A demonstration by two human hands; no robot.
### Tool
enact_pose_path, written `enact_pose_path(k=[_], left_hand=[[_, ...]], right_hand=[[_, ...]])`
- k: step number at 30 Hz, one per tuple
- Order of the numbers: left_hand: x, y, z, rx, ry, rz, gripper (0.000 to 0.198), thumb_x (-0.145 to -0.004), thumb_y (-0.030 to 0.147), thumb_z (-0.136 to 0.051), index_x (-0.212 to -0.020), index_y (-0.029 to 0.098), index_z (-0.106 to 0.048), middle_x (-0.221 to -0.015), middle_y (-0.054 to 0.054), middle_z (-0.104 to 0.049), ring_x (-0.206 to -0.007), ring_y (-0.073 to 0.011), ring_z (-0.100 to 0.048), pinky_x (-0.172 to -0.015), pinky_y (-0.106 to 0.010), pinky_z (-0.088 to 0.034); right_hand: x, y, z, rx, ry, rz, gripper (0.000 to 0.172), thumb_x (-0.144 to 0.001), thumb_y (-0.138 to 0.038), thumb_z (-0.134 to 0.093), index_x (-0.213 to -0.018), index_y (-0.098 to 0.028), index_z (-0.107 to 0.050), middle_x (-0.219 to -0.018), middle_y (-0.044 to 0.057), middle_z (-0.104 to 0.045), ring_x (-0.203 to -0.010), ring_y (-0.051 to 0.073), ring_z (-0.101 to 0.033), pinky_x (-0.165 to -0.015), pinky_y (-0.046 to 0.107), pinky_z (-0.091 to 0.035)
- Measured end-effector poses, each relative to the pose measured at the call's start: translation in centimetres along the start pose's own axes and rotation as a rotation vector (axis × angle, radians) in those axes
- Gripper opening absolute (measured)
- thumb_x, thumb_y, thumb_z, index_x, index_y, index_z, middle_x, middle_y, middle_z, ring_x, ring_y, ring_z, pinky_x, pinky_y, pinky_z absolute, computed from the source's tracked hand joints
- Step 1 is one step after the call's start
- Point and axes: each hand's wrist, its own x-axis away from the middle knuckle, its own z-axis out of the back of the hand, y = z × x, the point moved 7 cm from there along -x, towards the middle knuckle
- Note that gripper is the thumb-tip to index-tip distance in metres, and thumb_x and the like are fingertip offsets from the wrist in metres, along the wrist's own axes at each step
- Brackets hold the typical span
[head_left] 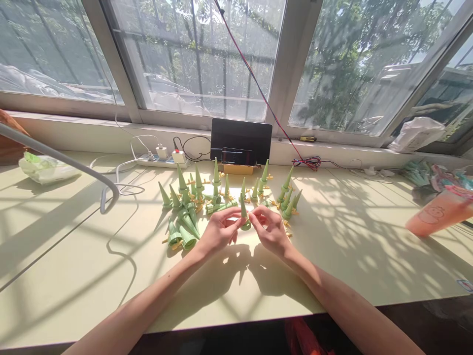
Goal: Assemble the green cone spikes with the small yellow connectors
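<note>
Upright between my hands is a small green cone (243,207) with a wider green rim near its base. The fingers of my left hand (220,228) pinch it from the left. My right hand (271,228) is closed at its right side, thumb and forefinger pressed together by the rim; what they grip is too small to make out. Behind my hands stand several green cones (216,172), many with small yellow pegs (200,186) sticking out sideways. To the left, several larger green cones (189,223) lie on their sides in a pile.
A dark tablet (241,135) leans at the window, with a phone (237,156) before it. At back left is a power strip (158,160) with cables. A tilted pink drink cup (436,214) is on the right, a clear bag (46,167) far left. A grey curved bar (66,153) crosses the left side.
</note>
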Motion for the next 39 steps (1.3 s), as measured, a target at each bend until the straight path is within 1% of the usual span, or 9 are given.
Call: enact_pose_path(k=[3, 7, 14, 22, 28, 32, 36, 39], left_hand=[[0.0, -0.3, 0.0, -0.017, -0.003, 0.001, 0.037, -0.083, 0.043, -0.072, -0.106, 0.013, -0.069, -0.079, -0.005, -0.072, -0.039, -0.0091, -0.055, -0.036, -0.021, -0.044], [-0.2, -1.0, -0.2, -0.011, -0.044, 0.007, 0.043, -0.088, 0.046, -0.065, -0.115, 0.013, -0.066, -0.074, -0.004, -0.07, -0.04, -0.011, -0.058, -0.036, -0.022, -0.045], [-0.3, -1.7, -0.9, 0.07, -0.137, 0.08, 0.05, -0.086, 0.048, -0.064, -0.121, 0.012, -0.064, -0.067, -0.002, -0.066, -0.041, -0.0115, -0.058, -0.036, -0.021, -0.044], [-0.1, -1.9, -0.9, 0.101, -0.14, 0.124, 0.051, -0.086, 0.051, -0.066, -0.117, 0.011, -0.065, -0.062, 0.001, -0.061, -0.041, -0.0093, -0.054, -0.037, -0.02, -0.043], [-0.1, -2.1, -0.9, 0.095, -0.15, 0.127, 0.052, -0.086, 0.052, -0.065, -0.116, 0.01, -0.064, -0.065, 0.0, -0.061, -0.04, -0.0079, -0.053, -0.036, -0.019, -0.04], [-0.1, -2.2, -0.9, 0.104, -0.149, 0.132, 0.052, -0.085, 0.052, -0.066, -0.115, 0.011, -0.064, -0.065, 0.001, -0.061, -0.04, -0.0079, -0.052, -0.036, -0.019, -0.039], [-0.1, -2.6, -0.9, 0.101, -0.143, 0.141, 0.047, -0.084, 0.052, -0.067, -0.108, 0.012, -0.063, -0.062, 0.002, -0.061, -0.039, -0.0086, -0.052, -0.036, -0.02, -0.038], [-0.2, -2.8, -0.6, 0.071, -0.114, 0.154, 0.041, -0.085, 0.052, -0.065, -0.101, 0.014, -0.061, -0.057, 0.003, -0.058, -0.036, -0.0091, -0.05, -0.035, -0.02, -0.038]], right_hand=[[0.0, -0.6, 0.1, 0.051, 0.015, 0.083, 0.017, -0.096, -0.029, -0.056, -0.082, -0.02, -0.059, -0.074, 0.002, -0.062, -0.062, 0.013, -0.06, -0.057, 0.025, -0.051], [0.2, -1.2, -0.1, 0.129, 0.012, 0.198, 0.013, -0.094, -0.026, -0.06, -0.083, -0.02, -0.058, -0.07, 0.0, -0.059, -0.055, 0.011, -0.052, -0.05, 0.023, -0.045], [0.7, -1.7, -0.6, 0.171, -0.024, 0.282, 0.01, -0.093, -0.024, -0.061, -0.085, -0.02, -0.058, -0.073, 0.0, -0.06, -0.052, 0.009, -0.048, -0.049, 0.022, -0.043], [1.1, -1.2, -1.1, 0.242, -0.06, 0.29, 0.011, -0.094, -0.024, -0.059, -0.084, -0.02, -0.056, -0.078, 0.001, -0.061, -0.054, 0.01, -0.049, -0.051, 0.022, -0.042], [1.0, -1.6, -1.2, 0.255, -0.06, 0.311, 0.014, -0.096, -0.023, -0.056, -0.082, -0.02, -0.054, -0.07, -0.002, -0.053, -0.054, 0.01, -0.046, -0.051, 0.022, -0.039], [1.0, -1.5, -1.2, 0.25, -0.063, 0.303, 0.013, -0.095, -0.023, -0.057, -0.083, -0.02, -0.054, -0.07, -0.002, -0.052, -0.054, 0.01, -0.045, -0.052, 0.022, -0.039], [1.0, -1.2, -1.3, 0.253, -0.064, 0.275, 0.015, -0.095, -0.026, -0.058, -0.082, -0.02, -0.055, -0.07, -0.002, -0.053, -0.055, 0.01, -0.046, -0.052, 0.022, -0.039], [0.8, -0.9, -1.2, 0.257, -0.047, 0.24, 0.019, -0.096, -0.031, -0.058, -0.081, -0.02, -0.056, -0.068, -0.002, -0.053, -0.055, 0.011, -0.046, -0.052, 0.023, -0.039]])
